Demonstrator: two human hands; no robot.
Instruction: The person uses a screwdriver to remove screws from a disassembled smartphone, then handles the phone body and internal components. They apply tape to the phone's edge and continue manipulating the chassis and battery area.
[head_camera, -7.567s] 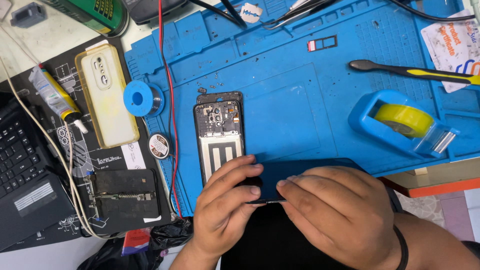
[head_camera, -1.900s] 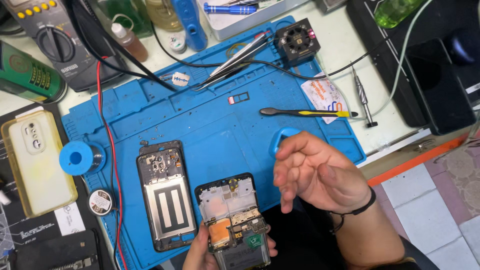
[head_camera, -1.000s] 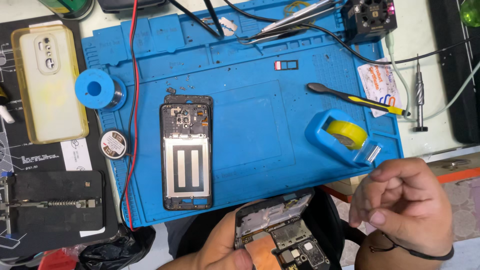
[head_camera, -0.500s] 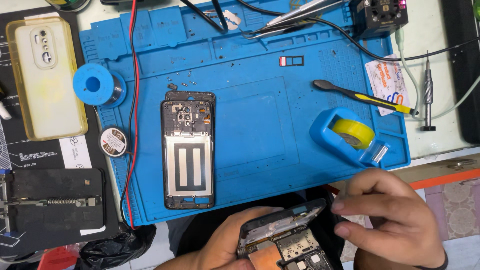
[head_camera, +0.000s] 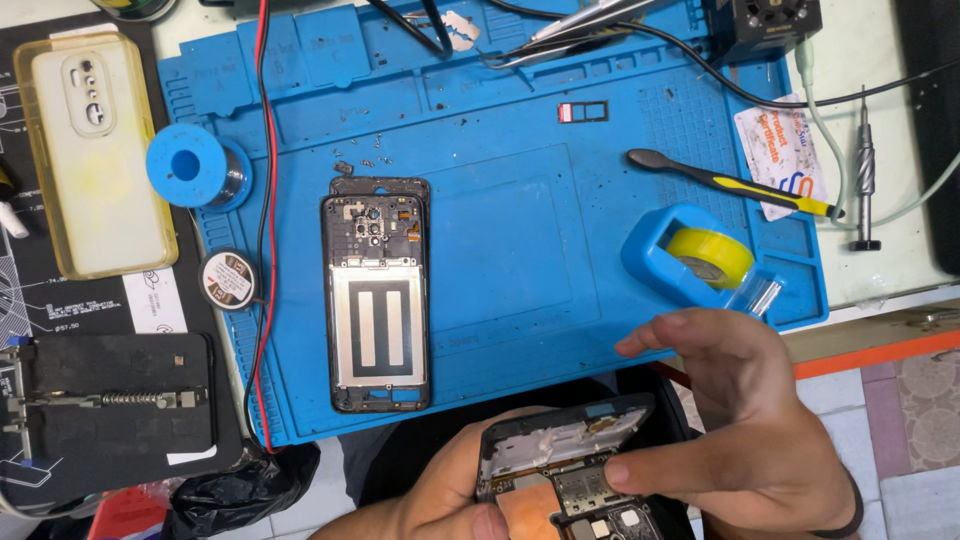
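An opened phone body (head_camera: 565, 470), circuit boards and a copper patch exposed, is held at the bottom centre of the frame, below the near edge of the blue repair mat (head_camera: 520, 200). It is gripped from the lower left by the left hand (head_camera: 440, 495), thumb pressed on its lower edge. The right hand (head_camera: 750, 420) is laid against its right side, one fingertip touching the board, the other fingers spread loosely above it; nothing is pinched by this hand. On the mat, left of centre, a second phone frame (head_camera: 378, 300) is laid face up, well apart from the hands. A blue tape dispenser with a yellow roll (head_camera: 700, 258) is seen just above the right hand. A yellow-handled spudger (head_camera: 735, 182) lies at upper right, a precision screwdriver (head_camera: 866, 175) further right off the mat. A blue solder spool (head_camera: 195, 167) and a red wire (head_camera: 264, 150) are noted at the mat's left edge. A clear yellowed phone case (head_camera: 95, 150) rests at upper left; a black holding fixture (head_camera: 110, 405) at lower left.
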